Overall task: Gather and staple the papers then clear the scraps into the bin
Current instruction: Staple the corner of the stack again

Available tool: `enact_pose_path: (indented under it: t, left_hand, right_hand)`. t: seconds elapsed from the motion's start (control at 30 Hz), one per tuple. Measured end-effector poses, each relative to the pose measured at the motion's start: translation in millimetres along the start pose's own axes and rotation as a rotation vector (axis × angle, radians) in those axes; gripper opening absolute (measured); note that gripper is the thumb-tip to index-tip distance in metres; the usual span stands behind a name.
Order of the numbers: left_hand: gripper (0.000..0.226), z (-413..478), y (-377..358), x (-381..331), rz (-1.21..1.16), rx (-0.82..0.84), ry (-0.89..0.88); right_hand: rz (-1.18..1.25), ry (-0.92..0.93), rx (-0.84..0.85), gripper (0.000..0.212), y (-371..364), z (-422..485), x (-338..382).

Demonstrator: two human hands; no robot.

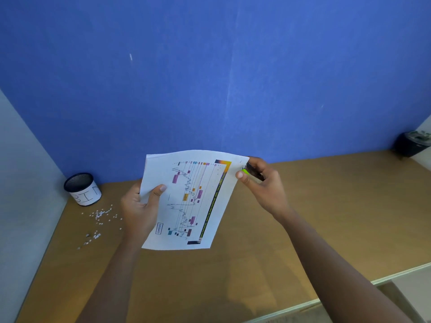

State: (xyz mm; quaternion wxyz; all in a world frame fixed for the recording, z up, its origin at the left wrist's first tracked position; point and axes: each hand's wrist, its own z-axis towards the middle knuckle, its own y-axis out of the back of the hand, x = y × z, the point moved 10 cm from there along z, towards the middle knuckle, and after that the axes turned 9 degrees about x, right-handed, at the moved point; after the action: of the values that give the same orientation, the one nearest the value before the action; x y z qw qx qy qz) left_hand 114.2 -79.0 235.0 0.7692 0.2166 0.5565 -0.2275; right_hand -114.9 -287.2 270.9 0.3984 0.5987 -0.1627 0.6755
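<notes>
Two hands raised over the tabletop [338,201], papers [186,199] held between them, clear of the surface. The left hand [137,206] grips the stack's left edge, thumb across the printed chart. The right hand [263,187] is curled round a small dark stapler [253,171] with a green tip, at the papers' top right corner. White scraps [102,215] lie scattered just beside the bin [84,190], far left. A dark object [411,143] far right, unclear.

Wooden desk [303,229], blue partition wall [210,78] behind it, dark container [411,144] in the far right corner
</notes>
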Motion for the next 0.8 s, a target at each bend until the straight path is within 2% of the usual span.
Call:
enact_pose_path:
  t: [0.17, 0.37, 0.53, 0.7, 0.8]
  left_hand:
    - [0.021, 0.8, 6.6, 13.9, -0.023, -0.019, 0.020]
    - [0.022, -1.2, 8.5, 16.7, -0.019, -0.031, 0.023]
    - [0.018, -8.0, 6.9, 22.7, -0.009, -0.010, 0.056]
    - [0.016, -15.6, 2.7, 25.8, 0.000, -0.012, 0.074]
    - [0.016, -22.6, -3.0, 25.4, 0.019, -0.004, 0.068]
  right_hand:
    - [0.039, -0.045, -0.011, 0.045, 6.0, 0.1, -18.9]
    - [-0.088, -0.250, -0.059, 0.035, 14.7, -0.5, -91.6]
    - [-0.224, -0.463, -0.107, 0.038, 24.4, -12.9, -174.0]
    - [-0.435, -0.643, -0.022, 0.044, 22.1, -25.5, -229.1]
    - [-0.466, -0.757, -0.006, 0.049, 21.9, -38.7, -255.0]
